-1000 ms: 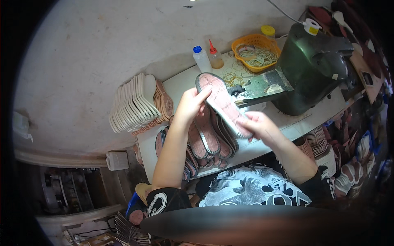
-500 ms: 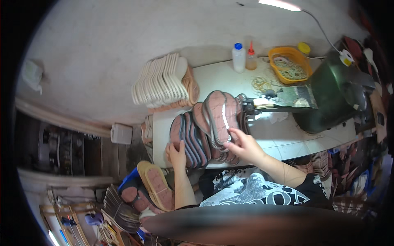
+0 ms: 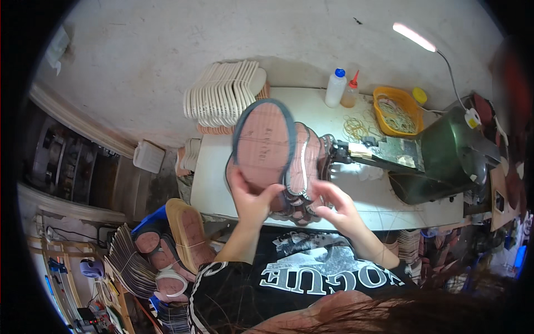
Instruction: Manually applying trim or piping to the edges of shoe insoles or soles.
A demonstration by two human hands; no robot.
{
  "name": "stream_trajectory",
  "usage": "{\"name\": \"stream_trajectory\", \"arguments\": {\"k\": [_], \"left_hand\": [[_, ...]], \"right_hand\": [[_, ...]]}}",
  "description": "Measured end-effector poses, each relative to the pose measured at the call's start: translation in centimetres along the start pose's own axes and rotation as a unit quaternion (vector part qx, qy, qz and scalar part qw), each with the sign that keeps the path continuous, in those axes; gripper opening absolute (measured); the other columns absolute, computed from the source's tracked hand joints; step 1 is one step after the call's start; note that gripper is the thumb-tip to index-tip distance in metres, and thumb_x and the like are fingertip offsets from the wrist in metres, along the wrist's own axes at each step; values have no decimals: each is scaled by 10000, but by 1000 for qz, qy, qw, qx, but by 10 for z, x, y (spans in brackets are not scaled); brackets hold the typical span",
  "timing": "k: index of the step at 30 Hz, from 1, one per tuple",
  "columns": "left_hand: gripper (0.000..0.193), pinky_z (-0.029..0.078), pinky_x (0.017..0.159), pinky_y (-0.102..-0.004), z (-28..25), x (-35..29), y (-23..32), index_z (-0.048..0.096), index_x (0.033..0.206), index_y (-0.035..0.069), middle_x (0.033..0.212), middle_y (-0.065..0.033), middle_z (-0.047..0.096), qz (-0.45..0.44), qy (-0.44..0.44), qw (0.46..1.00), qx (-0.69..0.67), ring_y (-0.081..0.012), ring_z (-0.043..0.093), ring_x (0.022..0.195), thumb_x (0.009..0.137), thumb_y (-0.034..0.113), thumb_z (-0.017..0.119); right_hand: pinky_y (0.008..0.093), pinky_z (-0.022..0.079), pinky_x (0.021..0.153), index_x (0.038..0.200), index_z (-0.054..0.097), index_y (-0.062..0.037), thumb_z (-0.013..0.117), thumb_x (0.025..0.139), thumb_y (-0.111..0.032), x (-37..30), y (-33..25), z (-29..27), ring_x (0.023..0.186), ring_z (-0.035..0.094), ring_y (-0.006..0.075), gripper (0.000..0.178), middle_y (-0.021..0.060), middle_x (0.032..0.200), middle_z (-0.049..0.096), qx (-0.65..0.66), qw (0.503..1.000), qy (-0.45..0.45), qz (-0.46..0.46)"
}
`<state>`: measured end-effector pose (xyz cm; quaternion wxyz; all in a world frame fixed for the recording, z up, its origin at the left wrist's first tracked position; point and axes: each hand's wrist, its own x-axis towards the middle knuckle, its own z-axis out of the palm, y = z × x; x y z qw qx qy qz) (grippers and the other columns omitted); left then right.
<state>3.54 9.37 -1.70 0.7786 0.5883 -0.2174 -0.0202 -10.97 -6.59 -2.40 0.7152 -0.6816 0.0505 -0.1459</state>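
My left hand (image 3: 251,205) grips the lower end of a shoe insole (image 3: 264,139), with the thumb across its face. This insole is pinkish-brown with a dark rim and handwriting on it. It is raised, slightly blurred, in front of the other insoles. To its right lies a row of overlapping insoles (image 3: 300,161), the front one with a white strip along its side. Beside the lower end of that row is my right hand (image 3: 340,209), fingers and thumb apart. Whether its fingertips touch the row cannot be made out.
A green machine (image 3: 439,158) with a long arm stands on the white table (image 3: 217,161), right. Behind are a white bottle (image 3: 335,89), an amber bottle (image 3: 350,96) and a yellow basket (image 3: 384,123) of bands. White insoles (image 3: 219,92) are stacked back left; bundled ones (image 3: 186,228) lie lower left.
My left hand has lifted an insole from the left end of the row. My right hand has drawn slightly away from the white-striped insole. The whole view has shifted and tilted.
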Motion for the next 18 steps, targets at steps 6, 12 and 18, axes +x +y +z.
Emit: {"name": "stream_trajectory", "arguments": {"k": [6, 12, 18], "left_hand": [[625, 385, 965, -300, 59, -26, -12, 380, 1288, -22, 1217, -103, 527, -130, -123, 958, -223, -153, 510, 1094, 867, 332, 677], [487, 464, 861, -280, 75, -4, 12, 505, 1192, -33, 1089, -95, 612, -242, -157, 931, -224, -157, 596, 952, 898, 333, 634], [415, 463, 842, -264, 98, -12, 12, 537, 1145, -44, 1033, -90, 633, -289, -191, 909, -232, -143, 600, 907, 896, 271, 642]], "right_hand": [[259, 445, 876, 1189, 535, 36, 695, 824, -111, 19, -30, 3, 1011, 541, 121, 424, 74, 1094, 589, 79, 994, 67, -19], [280, 486, 835, 1161, 575, 43, 698, 832, -165, -3, -17, -36, 962, 594, 142, 408, 79, 1072, 623, 247, 965, -82, 34], [332, 474, 928, 1320, 427, 29, 744, 805, -244, 16, 16, -39, 1112, 569, 213, 664, 121, 1246, 561, 377, 921, -97, -31]]}}
